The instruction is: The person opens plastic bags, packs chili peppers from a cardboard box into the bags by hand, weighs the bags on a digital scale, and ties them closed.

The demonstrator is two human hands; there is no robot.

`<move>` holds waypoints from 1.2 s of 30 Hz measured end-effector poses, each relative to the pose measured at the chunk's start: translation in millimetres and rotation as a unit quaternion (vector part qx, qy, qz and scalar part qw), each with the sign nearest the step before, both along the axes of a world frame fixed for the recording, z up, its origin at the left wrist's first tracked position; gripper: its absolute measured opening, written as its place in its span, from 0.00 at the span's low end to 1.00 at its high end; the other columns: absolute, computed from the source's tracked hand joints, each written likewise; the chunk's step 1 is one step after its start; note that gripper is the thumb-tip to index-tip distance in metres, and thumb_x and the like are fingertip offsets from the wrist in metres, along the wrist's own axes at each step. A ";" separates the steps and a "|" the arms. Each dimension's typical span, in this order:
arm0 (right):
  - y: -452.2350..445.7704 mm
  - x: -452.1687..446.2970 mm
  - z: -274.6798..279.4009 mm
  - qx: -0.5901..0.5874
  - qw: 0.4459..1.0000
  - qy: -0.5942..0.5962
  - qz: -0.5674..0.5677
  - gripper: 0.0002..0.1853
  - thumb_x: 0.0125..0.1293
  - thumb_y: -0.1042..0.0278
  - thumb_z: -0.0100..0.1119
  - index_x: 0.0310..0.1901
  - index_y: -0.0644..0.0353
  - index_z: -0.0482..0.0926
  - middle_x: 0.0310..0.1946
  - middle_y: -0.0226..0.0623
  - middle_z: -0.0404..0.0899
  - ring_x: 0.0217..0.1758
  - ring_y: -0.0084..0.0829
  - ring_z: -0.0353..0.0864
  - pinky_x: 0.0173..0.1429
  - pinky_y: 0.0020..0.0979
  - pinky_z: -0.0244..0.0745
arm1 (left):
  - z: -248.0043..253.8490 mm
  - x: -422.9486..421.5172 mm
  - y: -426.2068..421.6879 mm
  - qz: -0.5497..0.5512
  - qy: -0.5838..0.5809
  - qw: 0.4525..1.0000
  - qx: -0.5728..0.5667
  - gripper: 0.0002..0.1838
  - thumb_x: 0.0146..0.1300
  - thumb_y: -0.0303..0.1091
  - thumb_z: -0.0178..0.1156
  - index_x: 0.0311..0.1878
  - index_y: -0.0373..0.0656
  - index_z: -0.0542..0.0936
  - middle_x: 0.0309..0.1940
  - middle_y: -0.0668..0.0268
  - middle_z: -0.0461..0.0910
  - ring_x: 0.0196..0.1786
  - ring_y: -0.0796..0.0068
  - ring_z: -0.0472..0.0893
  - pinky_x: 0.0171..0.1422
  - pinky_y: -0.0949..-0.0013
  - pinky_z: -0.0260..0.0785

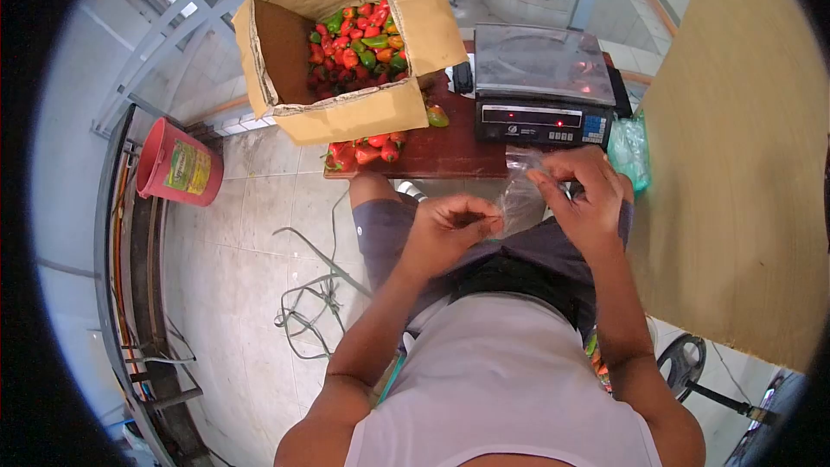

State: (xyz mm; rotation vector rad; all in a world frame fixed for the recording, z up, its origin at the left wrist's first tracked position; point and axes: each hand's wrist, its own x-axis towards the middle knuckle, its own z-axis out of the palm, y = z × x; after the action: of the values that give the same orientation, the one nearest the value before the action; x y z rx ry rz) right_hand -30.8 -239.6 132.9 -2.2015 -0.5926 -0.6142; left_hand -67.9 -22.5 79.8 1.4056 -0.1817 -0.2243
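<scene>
Between my two hands, above my lap, stretches a clear plastic bag (521,197). My left hand (454,229) pinches its left edge, fingers closed. My right hand (581,192) grips the upper right part of the bag between thumb and fingers. Beyond my hands, a digital scale (543,91) with lit red digits stands on a dark red table (467,160). Left of the scale, an open cardboard box (346,125) holds many red, green and orange peppers (359,43). Several red peppers (367,151) lie on the table in front of the box.
A pink bucket (179,164) stands on the tiled floor to the left. Green strapping (316,303) lies tangled on the floor. Green plastic bags (629,151) sit right of the scale. A tall wooden panel (735,164) borders my right side. One yellow-green pepper (438,116) lies beside the box.
</scene>
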 end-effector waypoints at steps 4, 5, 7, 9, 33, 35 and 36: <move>12.7 -24.4 -23.8 0.138 0.932 0.315 0.119 0.10 0.65 0.64 0.70 0.34 0.62 0.83 0.31 0.34 0.83 0.33 0.23 0.81 0.37 0.26 0.75 | -21.6 -3.9 -17.4 0.022 0.006 0.999 -0.040 0.06 0.60 0.19 0.70 0.33 0.38 0.82 0.36 0.68 0.85 0.41 0.84 0.82 0.42 0.77 0.76; 12.0 -26.3 -30.9 0.170 0.920 0.332 0.121 0.10 0.67 0.64 0.68 0.35 0.62 0.83 0.31 0.32 0.82 0.33 0.22 0.81 0.37 0.26 0.75 | -27.0 -3.5 -18.4 0.012 0.000 0.999 -0.041 0.07 0.60 0.19 0.70 0.32 0.39 0.81 0.36 0.68 0.85 0.40 0.83 0.82 0.41 0.76 0.76; 9.6 -24.8 -55.8 0.232 0.891 0.369 0.128 0.09 0.70 0.64 0.65 0.37 0.61 0.83 0.32 0.30 0.82 0.33 0.21 0.80 0.37 0.26 0.75 | -38.8 -4.1 -17.8 -0.004 -0.011 0.999 -0.040 0.10 0.59 0.19 0.71 0.29 0.41 0.79 0.35 0.67 0.85 0.40 0.82 0.83 0.40 0.76 0.76; 1.9 -23.9 -65.4 0.283 0.875 0.361 0.152 0.09 0.72 0.64 0.62 0.40 0.61 0.81 0.32 0.28 0.81 0.33 0.19 0.79 0.37 0.25 0.75 | -49.0 -6.5 -13.0 0.011 0.057 0.989 -0.137 0.11 0.60 0.20 0.70 0.28 0.43 0.77 0.34 0.67 0.84 0.38 0.80 0.83 0.40 0.73 0.78; 3.7 -5.5 -102.4 0.226 0.843 0.485 0.055 0.34 0.56 0.83 0.64 0.66 0.57 0.68 0.43 0.35 0.79 0.41 0.27 0.80 0.43 0.27 0.77 | -70.4 3.5 -0.7 0.029 0.258 0.906 -0.333 0.11 0.70 0.27 0.60 0.52 0.42 0.72 0.35 0.68 0.79 0.36 0.76 0.81 0.32 0.70 0.76; -1.8 -0.4 -110.9 0.036 0.938 0.340 -0.048 0.36 0.51 0.84 0.64 0.65 0.56 0.69 0.44 0.34 0.78 0.43 0.25 0.78 0.43 0.26 0.74 | -57.8 -6.4 -13.0 0.038 0.233 0.936 -0.261 0.16 0.63 0.20 0.62 0.52 0.42 0.71 0.34 0.68 0.77 0.37 0.77 0.80 0.35 0.72 0.75; -3.5 3.3 -111.8 0.053 0.956 0.281 -0.070 0.36 0.49 0.86 0.64 0.63 0.57 0.69 0.44 0.35 0.77 0.43 0.24 0.78 0.42 0.26 0.74 | -50.1 -7.9 -18.0 0.044 0.217 0.949 -0.224 0.19 0.60 0.17 0.63 0.53 0.42 0.71 0.34 0.68 0.77 0.37 0.77 0.80 0.36 0.72 0.75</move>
State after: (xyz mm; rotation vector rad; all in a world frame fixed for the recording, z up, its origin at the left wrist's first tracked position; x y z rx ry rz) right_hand -27.4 -243.0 21.0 -2.1877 -0.1037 -0.0664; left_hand -75.8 -40.4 29.7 0.8818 0.1871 -0.3857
